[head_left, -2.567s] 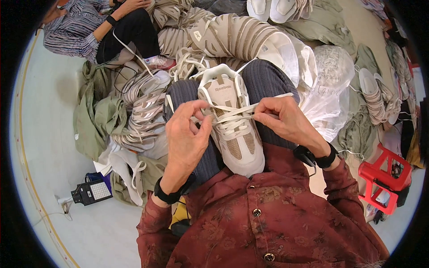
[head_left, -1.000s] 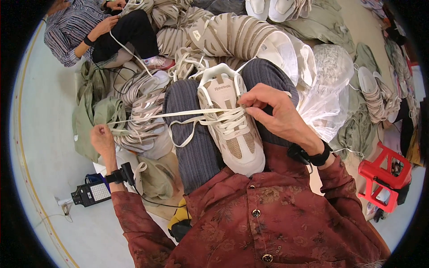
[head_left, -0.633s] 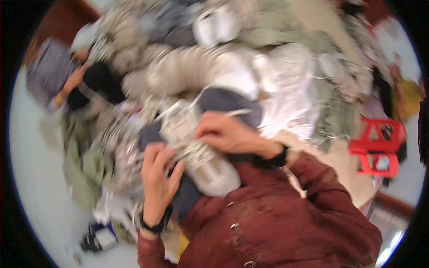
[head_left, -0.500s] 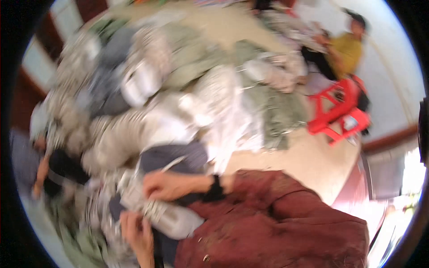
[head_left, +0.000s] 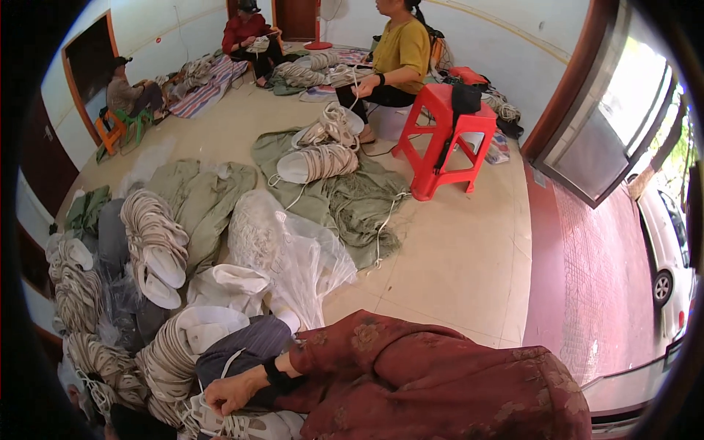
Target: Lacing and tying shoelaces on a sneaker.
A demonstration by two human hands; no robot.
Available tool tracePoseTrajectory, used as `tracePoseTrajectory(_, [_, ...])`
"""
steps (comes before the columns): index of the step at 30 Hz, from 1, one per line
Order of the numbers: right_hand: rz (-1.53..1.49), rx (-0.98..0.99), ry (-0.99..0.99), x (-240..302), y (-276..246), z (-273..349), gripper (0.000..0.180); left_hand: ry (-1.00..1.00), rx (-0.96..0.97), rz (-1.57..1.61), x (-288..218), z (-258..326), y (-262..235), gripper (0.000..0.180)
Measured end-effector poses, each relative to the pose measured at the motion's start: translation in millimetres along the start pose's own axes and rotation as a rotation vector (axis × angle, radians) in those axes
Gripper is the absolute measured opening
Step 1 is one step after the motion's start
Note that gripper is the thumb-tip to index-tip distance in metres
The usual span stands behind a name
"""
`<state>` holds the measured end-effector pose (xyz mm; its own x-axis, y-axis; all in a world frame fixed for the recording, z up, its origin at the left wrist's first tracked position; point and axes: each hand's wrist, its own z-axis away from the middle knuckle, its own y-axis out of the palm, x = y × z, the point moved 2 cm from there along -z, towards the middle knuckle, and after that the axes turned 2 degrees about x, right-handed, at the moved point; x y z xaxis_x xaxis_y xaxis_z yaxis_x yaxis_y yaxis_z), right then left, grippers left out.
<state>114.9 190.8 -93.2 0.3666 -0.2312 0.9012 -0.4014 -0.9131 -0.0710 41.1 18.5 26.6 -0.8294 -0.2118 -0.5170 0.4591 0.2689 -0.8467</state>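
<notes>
My right hand (head_left: 231,392) lies at the bottom left edge of the view, fingers curled down on a beige lace-up shoe (head_left: 246,427) that rests on my lap. A black band sits on that wrist (head_left: 276,375), above a dark red patterned sleeve (head_left: 411,381). A white lace (head_left: 229,361) runs up over my knee in grey striped trousers (head_left: 238,341). My left hand is out of the picture. The shoe is cut off by the rim, so its lacing is mostly hidden.
Stacks of beige shoes (head_left: 154,246) and a clear plastic bag (head_left: 293,253) lie beside my knee. Green sacks (head_left: 352,198) with more shoes cover the floor ahead. A red stool (head_left: 455,136) stands by a seated person in yellow (head_left: 400,51). Two others sit farther back. A glass door (head_left: 601,139) is at right.
The view has swung up and to the right, from my lap to the room. My left hand, which pulled the lace out leftwards and came back, has left the picture. My right hand stays on the shoe.
</notes>
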Motion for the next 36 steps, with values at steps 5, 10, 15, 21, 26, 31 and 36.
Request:
tracePoseTrajectory(5, [0.343, -0.114, -0.141, 12.6, 6.1, 1.0, 0.009, -0.028, -0.087, -0.165, 65.3, -1.1, 15.3, 0.039])
tracePoseTrajectory(10, [0.373, -0.105, -0.027, 22.0, 4.3, 4.1, 0.009, -0.274, 0.076, 0.178, 36.7, -9.4, 8.0, 0.042])
tracePoseTrajectory(15, [0.362, -0.113, 0.073, 21.0, 4.8, 0.4, 0.008, -0.556, 0.242, 0.512, 26.0, -8.0, 1.9, 0.045])
tracePoseTrajectory(21, [0.240, 0.014, -0.143, 23.5, 14.2, -0.3, 0.023, -0.520, 0.291, 0.696, 128.8, 6.7, 1.6, 0.022])
tracePoseTrajectory(26, [0.387, -0.113, 0.032, 48.0, -52.1, 22.3, 0.010, -0.283, 0.409, 0.385, 29.8, -20.7, -11.3, 0.024])
tracePoseTrajectory(31, [0.806, -0.218, 0.103, 44.3, -110.4, 4.9, 0.007, -0.289, 0.348, 0.602, 59.6, -5.1, -19.8, 0.013])
tracePoseTrajectory(36, [1.164, -0.294, 0.020, 33.4, -197.5, 13.3, 0.011, -0.244, 0.379, 0.577, 68.3, -4.5, -16.4, 0.015])
